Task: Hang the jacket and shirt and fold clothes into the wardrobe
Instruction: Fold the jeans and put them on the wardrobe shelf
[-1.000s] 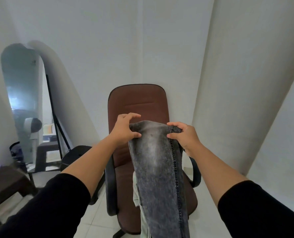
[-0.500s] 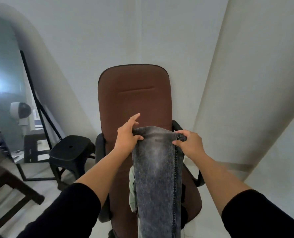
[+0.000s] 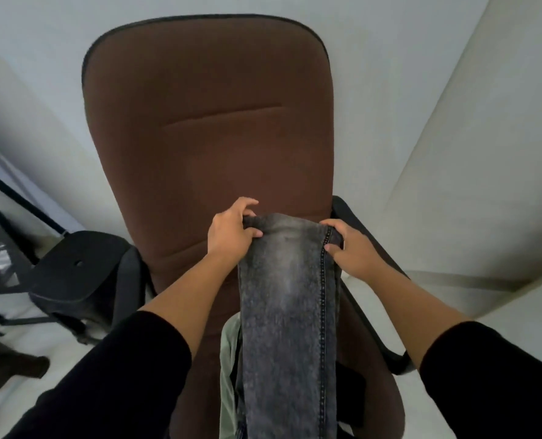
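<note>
From the head camera, we are holding up faded grey denim jeans with a stitched seam before a brown fabric chair. Our left hand and right hand are each pinching the top fold, fingers curled.

The jeans run off the bottom edge, so their lower end cannot be seen, and they cover most of a pale green garment and the middle of the brown chair seat. The left hand and right hand have fingertips tucked behind the folded denim edge. The black stool is blurred.
</note>
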The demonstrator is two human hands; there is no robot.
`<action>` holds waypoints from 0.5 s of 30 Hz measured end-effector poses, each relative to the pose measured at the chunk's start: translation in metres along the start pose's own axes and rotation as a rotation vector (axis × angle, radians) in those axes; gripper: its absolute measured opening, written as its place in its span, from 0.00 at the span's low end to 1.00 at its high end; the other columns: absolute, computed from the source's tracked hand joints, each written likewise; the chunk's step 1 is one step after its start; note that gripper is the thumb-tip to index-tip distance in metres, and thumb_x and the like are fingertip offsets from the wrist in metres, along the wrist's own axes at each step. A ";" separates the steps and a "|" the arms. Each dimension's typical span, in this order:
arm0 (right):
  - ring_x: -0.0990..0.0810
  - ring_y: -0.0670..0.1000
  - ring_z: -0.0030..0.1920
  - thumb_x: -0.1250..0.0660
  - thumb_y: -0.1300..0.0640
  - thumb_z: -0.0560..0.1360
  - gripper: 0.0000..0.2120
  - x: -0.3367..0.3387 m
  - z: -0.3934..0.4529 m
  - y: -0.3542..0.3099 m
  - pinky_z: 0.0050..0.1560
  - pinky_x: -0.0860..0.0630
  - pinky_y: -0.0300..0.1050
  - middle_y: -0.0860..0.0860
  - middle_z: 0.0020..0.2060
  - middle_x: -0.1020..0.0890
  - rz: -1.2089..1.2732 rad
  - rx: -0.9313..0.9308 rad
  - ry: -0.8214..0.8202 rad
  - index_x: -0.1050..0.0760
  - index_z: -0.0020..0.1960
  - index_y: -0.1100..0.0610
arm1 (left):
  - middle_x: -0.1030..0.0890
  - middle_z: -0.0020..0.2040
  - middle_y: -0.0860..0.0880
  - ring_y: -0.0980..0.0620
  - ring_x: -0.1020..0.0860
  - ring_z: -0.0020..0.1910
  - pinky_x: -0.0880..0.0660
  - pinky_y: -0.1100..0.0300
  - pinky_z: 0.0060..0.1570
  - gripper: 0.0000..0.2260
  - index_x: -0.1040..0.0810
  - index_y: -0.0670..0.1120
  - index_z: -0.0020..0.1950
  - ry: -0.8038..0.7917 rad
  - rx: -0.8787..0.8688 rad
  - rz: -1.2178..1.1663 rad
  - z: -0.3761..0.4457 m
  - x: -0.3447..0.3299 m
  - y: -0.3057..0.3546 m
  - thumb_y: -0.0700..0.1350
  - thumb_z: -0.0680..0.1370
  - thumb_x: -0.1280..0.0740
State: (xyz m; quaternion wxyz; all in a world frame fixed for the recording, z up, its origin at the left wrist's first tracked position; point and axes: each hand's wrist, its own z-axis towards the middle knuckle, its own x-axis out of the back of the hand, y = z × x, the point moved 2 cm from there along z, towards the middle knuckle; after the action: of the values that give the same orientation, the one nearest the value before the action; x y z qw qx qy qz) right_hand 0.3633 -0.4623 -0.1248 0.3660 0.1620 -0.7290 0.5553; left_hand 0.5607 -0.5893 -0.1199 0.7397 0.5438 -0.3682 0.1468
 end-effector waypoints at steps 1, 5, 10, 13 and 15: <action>0.25 0.54 0.58 0.36 0.62 0.77 0.21 -0.005 0.009 0.005 0.55 0.28 0.45 0.53 0.59 0.22 -0.006 -0.015 -0.005 0.32 0.67 0.49 | 0.20 0.51 0.54 0.52 0.22 0.53 0.25 0.57 0.53 0.26 0.27 0.53 0.63 -0.005 -0.002 -0.001 0.011 -0.008 -0.007 0.40 0.68 0.25; 0.21 0.55 0.51 0.35 0.63 0.76 0.20 -0.025 0.042 0.022 0.48 0.26 0.46 0.53 0.54 0.20 -0.063 -0.101 0.084 0.30 0.65 0.49 | 0.20 0.50 0.54 0.53 0.22 0.53 0.27 0.60 0.52 0.24 0.26 0.52 0.62 -0.026 0.016 -0.051 0.046 -0.039 -0.031 0.40 0.68 0.24; 0.20 0.56 0.52 0.35 0.62 0.76 0.14 -0.044 0.061 0.037 0.47 0.28 0.44 0.53 0.52 0.18 -0.106 -0.192 0.218 0.26 0.60 0.51 | 0.20 0.51 0.55 0.52 0.23 0.54 0.29 0.61 0.51 0.25 0.27 0.52 0.63 -0.026 0.012 -0.092 0.056 -0.062 -0.042 0.42 0.69 0.25; 0.21 0.56 0.52 0.35 0.62 0.76 0.12 -0.054 0.067 0.043 0.44 0.32 0.40 0.53 0.53 0.18 -0.087 -0.203 0.264 0.24 0.58 0.52 | 0.27 0.65 0.53 0.53 0.29 0.64 0.32 0.57 0.60 0.33 0.38 0.55 0.72 0.006 -0.092 -0.039 0.032 -0.077 -0.051 0.49 0.71 0.27; 0.21 0.55 0.53 0.35 0.63 0.76 0.12 -0.057 0.069 0.048 0.42 0.35 0.38 0.53 0.52 0.18 -0.078 -0.208 0.284 0.24 0.58 0.53 | 0.35 0.72 0.53 0.52 0.38 0.72 0.36 0.48 0.68 0.37 0.43 0.56 0.74 -0.075 -0.262 0.031 -0.008 -0.095 -0.063 0.58 0.70 0.28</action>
State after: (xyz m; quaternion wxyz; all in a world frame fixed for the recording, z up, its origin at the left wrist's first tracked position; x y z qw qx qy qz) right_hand 0.3468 -0.5206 -0.2064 0.5014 0.0712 -0.7167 0.4795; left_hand 0.5374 -0.5878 -0.2311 0.7877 0.4420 -0.4201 0.0883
